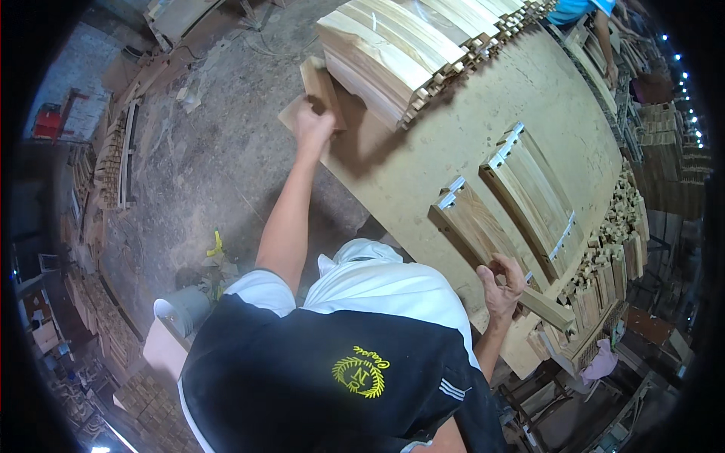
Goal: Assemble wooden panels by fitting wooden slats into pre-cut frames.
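My left hand (pixel 313 125) reaches out to the far left edge of the table, its fingers closed on the near end of a short wooden board (pixel 323 84). That board is tilted beside a large stack of curved wooden slats (pixel 393 53). At the table's near right side, my right hand (pixel 503 287) is open, thumb and fingers apart and curved, with nothing seen between them. It is next to the near end of a smaller bundle of slats (pixel 477 223). A short wooden bar (pixel 549 310) lies just right of this hand, partly hidden by it.
A second slat bundle (pixel 529 196) with pale strips at its ends lies on the tabletop (pixel 423 166). Many wooden pieces (pixel 604 279) are piled along the right edge. Another person's arm (pixel 604 45) shows at the far right. A bucket (pixel 185 308) stands behind on the left.
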Demonstrator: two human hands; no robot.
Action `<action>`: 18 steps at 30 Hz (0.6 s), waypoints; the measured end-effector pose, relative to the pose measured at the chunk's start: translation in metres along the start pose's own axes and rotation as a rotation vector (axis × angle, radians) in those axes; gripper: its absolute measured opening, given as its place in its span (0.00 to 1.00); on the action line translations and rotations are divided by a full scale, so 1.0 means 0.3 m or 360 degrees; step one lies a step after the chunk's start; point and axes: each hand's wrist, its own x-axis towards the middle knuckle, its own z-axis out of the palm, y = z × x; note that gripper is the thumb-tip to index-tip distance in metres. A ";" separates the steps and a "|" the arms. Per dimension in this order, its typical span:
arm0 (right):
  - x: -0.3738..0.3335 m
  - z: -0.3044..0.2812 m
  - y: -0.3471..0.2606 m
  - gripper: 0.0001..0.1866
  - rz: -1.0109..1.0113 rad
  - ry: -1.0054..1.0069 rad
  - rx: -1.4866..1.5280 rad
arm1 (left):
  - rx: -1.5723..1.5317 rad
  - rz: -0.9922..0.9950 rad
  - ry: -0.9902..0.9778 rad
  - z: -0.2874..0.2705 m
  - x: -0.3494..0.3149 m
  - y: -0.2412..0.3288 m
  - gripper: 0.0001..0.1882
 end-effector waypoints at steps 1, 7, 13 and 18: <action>0.005 0.007 -0.002 0.15 0.0004 -0.0010 0.0014 | -0.0428 -0.0078 -0.0025 -0.015 0.019 -0.086 0.43; 0.005 0.006 -0.004 0.13 0.0071 0.0004 0.0117 | -0.1519 0.0078 -0.0446 -0.067 -0.253 -0.161 0.40; 0.117 0.041 -0.097 0.14 -0.0074 -0.0169 0.0261 | -0.1214 0.0285 -0.1038 -0.098 -0.471 -0.099 0.46; 0.269 0.048 -0.241 0.27 -0.0831 -0.0091 -0.0433 | -0.0272 0.0864 -0.1410 -0.016 -0.518 0.165 0.42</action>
